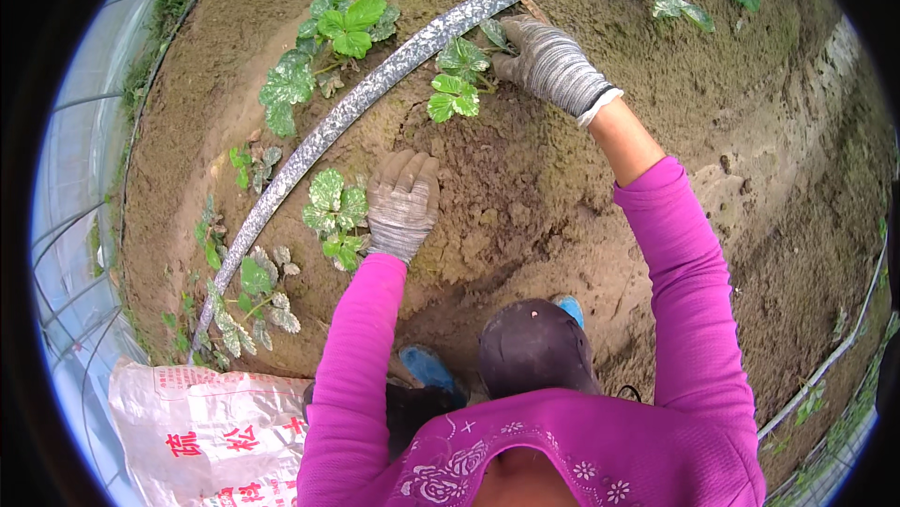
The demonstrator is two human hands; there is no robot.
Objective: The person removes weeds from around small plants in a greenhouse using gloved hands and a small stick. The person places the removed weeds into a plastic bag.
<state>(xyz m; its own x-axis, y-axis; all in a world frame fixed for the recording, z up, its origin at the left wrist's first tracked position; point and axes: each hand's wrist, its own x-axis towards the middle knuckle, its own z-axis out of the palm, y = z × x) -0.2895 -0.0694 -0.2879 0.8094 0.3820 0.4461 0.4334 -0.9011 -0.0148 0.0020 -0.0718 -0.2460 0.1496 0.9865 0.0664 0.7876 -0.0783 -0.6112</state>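
My left hand (403,206), in a grey knitted glove with a soiled coating, rests back-up on the soil. Its fingers lie side by side, and its palm is hidden. Just left of it grows a strawberry plant (337,208) with whitish residue on its leaves. My right hand (545,60), gloved alike, reaches to the base of another strawberry plant (458,78) beside the hose. Thumb and fingers are apart around the plant's stems; whether they grip is hidden. A thin brown piece (534,9), perhaps a stick or dry leaf, shows at the fingers' far side.
A grey, white-speckled hose (394,71) curves across the soil bed (492,176). More strawberry plants (351,25) grow beyond it. Plastic greenhouse sheeting (84,148) over thin ribs stands at left. A printed white sack (211,429) lies lower left. My blue shoe (427,365) is below.
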